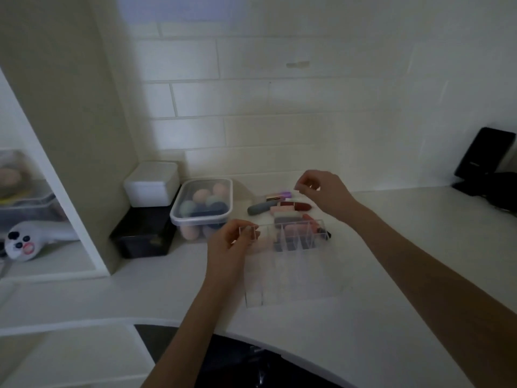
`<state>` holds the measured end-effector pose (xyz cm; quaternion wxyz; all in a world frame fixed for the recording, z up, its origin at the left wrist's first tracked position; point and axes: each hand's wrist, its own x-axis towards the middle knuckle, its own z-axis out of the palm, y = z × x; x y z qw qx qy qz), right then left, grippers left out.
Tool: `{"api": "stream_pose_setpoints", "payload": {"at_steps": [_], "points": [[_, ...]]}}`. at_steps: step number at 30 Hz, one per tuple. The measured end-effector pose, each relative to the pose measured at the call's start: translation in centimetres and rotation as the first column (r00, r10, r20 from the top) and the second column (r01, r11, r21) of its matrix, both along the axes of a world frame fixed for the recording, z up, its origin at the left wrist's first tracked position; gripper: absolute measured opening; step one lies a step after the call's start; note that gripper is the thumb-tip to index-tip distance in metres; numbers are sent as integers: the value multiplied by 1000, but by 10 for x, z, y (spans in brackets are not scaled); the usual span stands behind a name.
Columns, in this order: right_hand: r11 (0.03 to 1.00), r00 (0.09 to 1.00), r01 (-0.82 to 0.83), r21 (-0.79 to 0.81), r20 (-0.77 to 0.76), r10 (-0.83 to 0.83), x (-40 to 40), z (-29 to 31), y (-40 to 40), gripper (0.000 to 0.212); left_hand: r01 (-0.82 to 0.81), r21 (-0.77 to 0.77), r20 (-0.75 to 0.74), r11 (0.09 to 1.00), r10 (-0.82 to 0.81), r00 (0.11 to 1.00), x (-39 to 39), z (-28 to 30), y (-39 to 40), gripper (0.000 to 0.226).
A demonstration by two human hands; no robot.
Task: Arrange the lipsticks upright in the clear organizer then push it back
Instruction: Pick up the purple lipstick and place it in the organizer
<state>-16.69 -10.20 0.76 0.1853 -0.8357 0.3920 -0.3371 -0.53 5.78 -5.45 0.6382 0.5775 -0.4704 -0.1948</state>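
The clear organizer [293, 264] with several compartments stands on the white counter, tilted a little. My left hand [232, 242] grips its far left corner. Behind it several lipsticks lie flat in a heap: a grey one [258, 209], a dark red one [296, 205], a purple-capped one [279, 195], and pink ones seen through the far wall. My right hand [321, 191] hovers above the heap with thumb and forefinger pinched; I cannot tell whether anything is between them.
A lidded clear tub of makeup sponges [202, 208] stands left of the lipsticks. A white box [152, 183] rests on a black box [142, 233] by the wall corner. A black device [486, 161] leans at the far right. The tiled wall lies close behind.
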Motion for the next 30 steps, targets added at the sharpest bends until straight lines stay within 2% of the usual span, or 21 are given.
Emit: {"api": "stream_pose_setpoints", "payload": {"at_steps": [2,6,13,16,21,23,25,27,30], "points": [[1000,996,-28,-13,-91,26,14,-2,-21,10,-3,2,-9,1000,3,1000,-1,0,0,14],[997,952,-74,-19,-298,65,43,-7,-52,19,-13,19,-35,1000,13,999,0,1,0,12],[995,847,-94,-21,-526,69,68,-20,-76,25,-10,15,-2,1000,10,1000,1,-1,-3,13],[995,822,-104,9,-562,91,71,-26,-82,21,-5,11,3,1000,5,1000,2,-1,-3,14],[993,797,-116,-36,-600,71,76,-28,-88,17,-13,11,9,1000,13,1000,1,-1,-3,15],[993,811,-118,-29,-579,80,74,-25,-85,16,-18,10,-5,1000,18,1000,0,-1,-2,14],[992,870,-124,-12,-483,103,68,-16,-76,17,-23,18,3,1000,22,1000,1,0,-1,10],[988,948,-153,10,-280,150,62,-3,-58,18,-23,24,28,999,22,999,2,0,0,11],[964,966,-259,68,-9,260,52,16,-19,16,-60,-16,65,998,61,996,2,3,3,38]]}}
